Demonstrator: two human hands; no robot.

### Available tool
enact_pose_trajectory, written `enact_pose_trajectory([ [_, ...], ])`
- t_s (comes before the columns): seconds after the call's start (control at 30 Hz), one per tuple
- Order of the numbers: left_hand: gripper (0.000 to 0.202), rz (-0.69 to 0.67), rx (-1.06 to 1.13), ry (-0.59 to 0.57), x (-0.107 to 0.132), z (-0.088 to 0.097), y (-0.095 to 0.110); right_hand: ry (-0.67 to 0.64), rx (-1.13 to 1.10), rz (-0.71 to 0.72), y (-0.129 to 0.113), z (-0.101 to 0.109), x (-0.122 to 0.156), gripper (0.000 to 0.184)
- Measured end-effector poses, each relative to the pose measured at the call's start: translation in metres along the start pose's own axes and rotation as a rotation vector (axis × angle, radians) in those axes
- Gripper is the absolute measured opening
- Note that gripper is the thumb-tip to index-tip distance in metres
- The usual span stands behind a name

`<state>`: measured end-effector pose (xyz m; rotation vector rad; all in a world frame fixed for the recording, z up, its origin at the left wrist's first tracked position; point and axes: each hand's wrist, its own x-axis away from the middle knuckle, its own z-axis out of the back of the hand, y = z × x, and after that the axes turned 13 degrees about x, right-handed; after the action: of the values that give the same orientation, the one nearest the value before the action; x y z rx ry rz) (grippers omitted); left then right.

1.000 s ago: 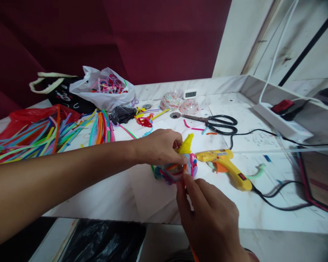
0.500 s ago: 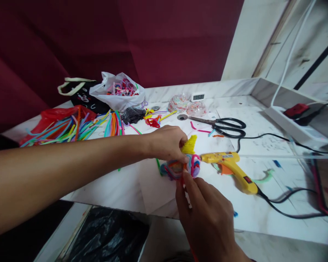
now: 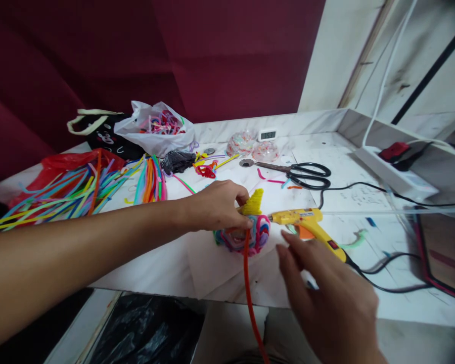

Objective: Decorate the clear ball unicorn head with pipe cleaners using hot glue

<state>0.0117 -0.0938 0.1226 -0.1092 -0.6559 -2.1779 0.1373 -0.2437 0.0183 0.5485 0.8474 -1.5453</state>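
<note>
My left hand [image 3: 223, 205] is closed on a round craft piece [image 3: 263, 233] of coiled, many-coloured pipe cleaners, with a yellow pointed part [image 3: 254, 202] standing on top. From the craft piece's front an orange pipe cleaner [image 3: 247, 283] hangs down past the table edge; its upper end is hidden under my left fingers. My right hand [image 3: 326, 288] is apart from it, to the right, fingers partly stretched out and holding nothing that shows. Just beyond the right hand lies a yellow glue gun [image 3: 318, 227], its nozzle close to the craft piece.
Black-handled scissors [image 3: 309, 174] lie behind the glue gun. Loose pipe cleaners [image 3: 60, 194] spread at left, near a white bag [image 3: 167, 144] of coloured pieces. A power strip [image 3: 398, 172] and a dark-screened device [image 3: 445, 253] are at right. The glue gun's black cord [image 3: 394, 289] crosses the table.
My right hand has let go of the orange pipe cleaner and moved right, towards the glue gun. The orange strand now hangs free. My left hand keeps its hold; the view has shifted slightly.
</note>
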Motion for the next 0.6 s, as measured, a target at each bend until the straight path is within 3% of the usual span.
enact_pose_trajectory([
  [0.17,0.039,0.024,0.010,-0.009,0.004,0.002,-0.001,-0.189,0.316,-0.020,0.058,-0.003,-0.002,0.031],
  [0.27,0.038,0.009,0.014,0.002,0.005,0.001,-0.003,-0.351,0.426,-0.006,0.080,-0.009,-0.002,0.032],
  [0.43,0.039,-0.006,0.045,0.017,0.004,-0.002,-0.010,-0.623,0.431,-0.071,0.093,-0.013,-0.006,0.027],
  [0.6,0.042,-0.014,0.075,0.017,0.005,-0.002,-0.013,-0.762,0.446,-0.058,0.098,-0.013,-0.012,0.028],
])
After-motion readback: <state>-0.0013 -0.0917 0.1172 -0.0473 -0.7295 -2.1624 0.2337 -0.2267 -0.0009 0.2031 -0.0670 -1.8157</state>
